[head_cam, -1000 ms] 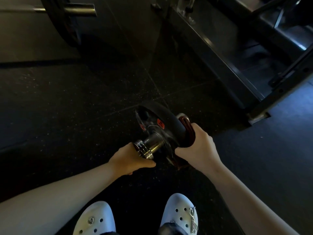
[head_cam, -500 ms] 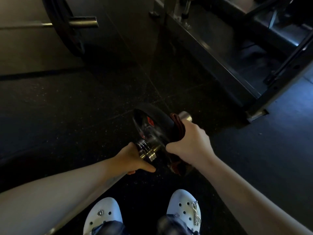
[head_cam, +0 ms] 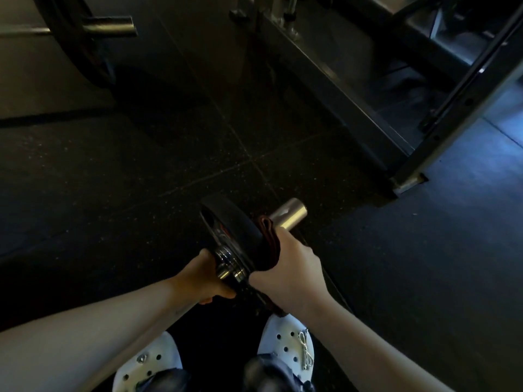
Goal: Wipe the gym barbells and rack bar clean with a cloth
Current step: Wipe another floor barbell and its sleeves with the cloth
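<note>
A short barbell with a black weight plate (head_cam: 226,224) is held up above the dark floor in front of me. Its chrome sleeve end (head_cam: 288,214) sticks out to the right of the plate. My left hand (head_cam: 208,278) grips the chrome collar and shaft on the near side of the plate. My right hand (head_cam: 285,264) holds a dark red cloth (head_cam: 268,241) pressed against the plate's outer rim. Part of the cloth hangs below my right wrist.
A second barbell with a large black plate (head_cam: 76,46) and steel sleeve (head_cam: 110,26) lies on the floor at the upper left. A black steel rack frame (head_cam: 339,89) runs diagonally along the right. My white clogs (head_cam: 285,343) show below.
The chrome sleeve end has come into full view beside the plate. Both hands and the barbell have shifted slightly toward me, and my right hand with the cloth has slid along the plate's rim.
</note>
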